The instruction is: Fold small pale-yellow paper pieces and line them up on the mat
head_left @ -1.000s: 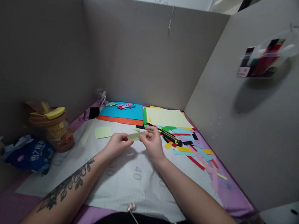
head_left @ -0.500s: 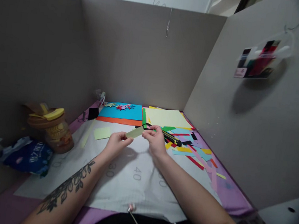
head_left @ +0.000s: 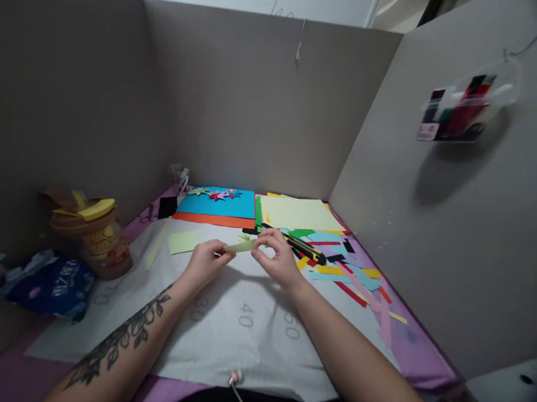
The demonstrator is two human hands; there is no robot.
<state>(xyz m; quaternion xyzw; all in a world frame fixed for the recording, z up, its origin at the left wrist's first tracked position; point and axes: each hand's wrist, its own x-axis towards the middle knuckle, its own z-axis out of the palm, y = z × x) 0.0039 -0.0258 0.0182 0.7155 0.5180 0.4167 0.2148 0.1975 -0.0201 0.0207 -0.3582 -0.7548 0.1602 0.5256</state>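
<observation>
A pale green paper strip (head_left: pixel 242 246) is stretched between my two hands, just above the white numbered sheet (head_left: pixel 227 333). My left hand (head_left: pixel 208 260) pinches its left end, and the fingertips of my right hand (head_left: pixel 275 254) are closed on its right end. The strip looks narrow, tilted nearly edge-on. Behind it, partly hidden by my right hand, lies a small pale green paper piece (head_left: pixel 243 238). Left of my left hand rests a pale green paper square (head_left: pixel 182 241). A black and yellow cutter (head_left: pixel 305 249) lies just beyond my right hand.
Paper stars (head_left: pixel 218 193) sit on blue paper (head_left: pixel 194 203) at the back. Cream sheets (head_left: pixel 301 213) lie right of them, with coloured strips (head_left: pixel 361 281) scattered nearer. At the left stand a brown cup (head_left: pixel 105 246) and a blue packet (head_left: pixel 55 282). Grey walls enclose the table.
The strip has tilted from showing its broad face to nearly edge-on. My right hand has shifted slightly down and its fingers have changed their hold; a small green piece behind now shows.
</observation>
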